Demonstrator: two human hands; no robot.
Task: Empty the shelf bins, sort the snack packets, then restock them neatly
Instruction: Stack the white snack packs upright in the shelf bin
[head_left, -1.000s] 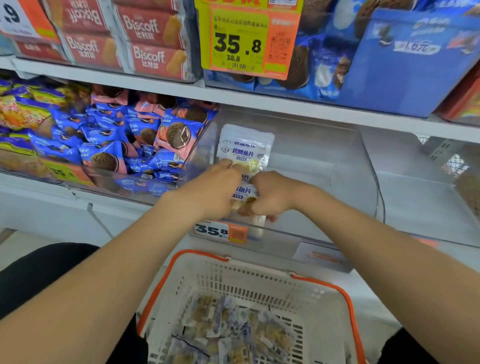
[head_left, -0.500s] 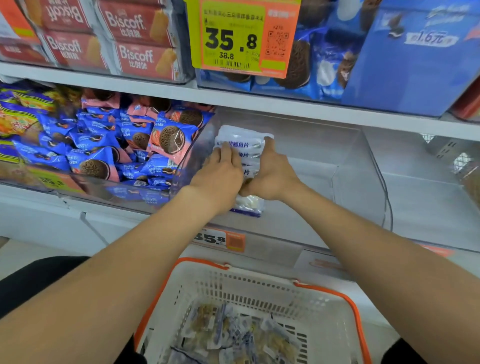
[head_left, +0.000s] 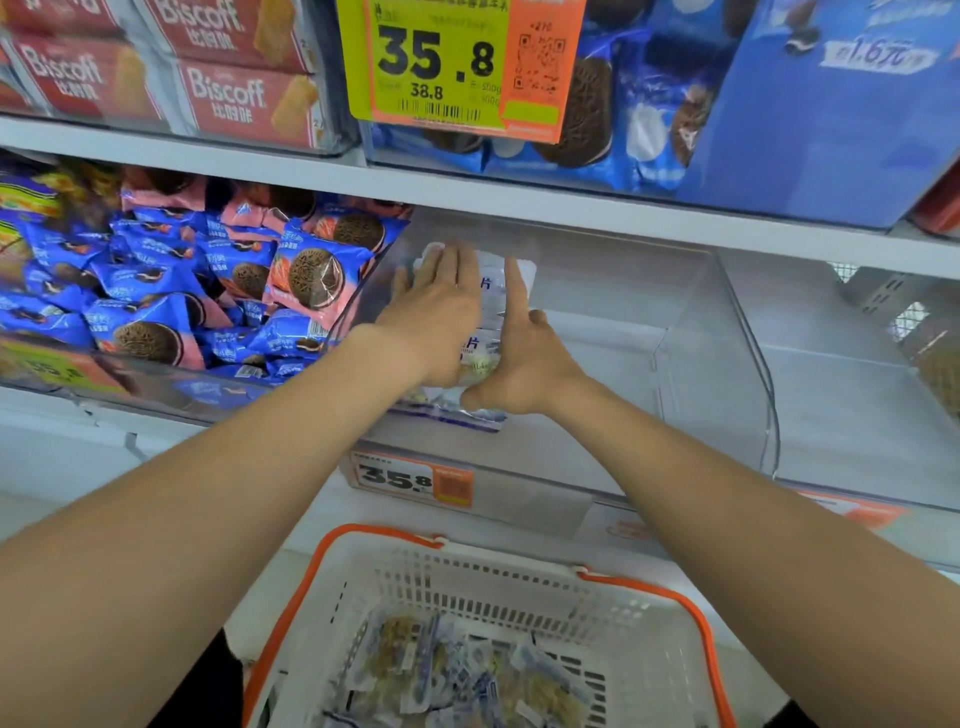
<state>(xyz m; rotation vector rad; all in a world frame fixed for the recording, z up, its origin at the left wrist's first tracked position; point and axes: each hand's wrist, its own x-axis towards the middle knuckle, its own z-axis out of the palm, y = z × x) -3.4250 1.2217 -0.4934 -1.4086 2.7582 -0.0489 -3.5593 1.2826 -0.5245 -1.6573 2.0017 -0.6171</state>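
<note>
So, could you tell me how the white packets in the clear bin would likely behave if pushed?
Probably floppy: the white packets show crinkled film edges at the bottom. Likely light, since the flat fingers of the left hand seem enough to steady them upright in the clear bin. They may slump or slide once released, as the right hand braces their side.

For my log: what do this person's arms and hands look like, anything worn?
The left forearm and right forearm are bare; no sleeve reaches into view. The left hand and right hand wear no gloves, and no watch, ring or bracelet shows. Dark clothing shows at the bottom edge.
</note>
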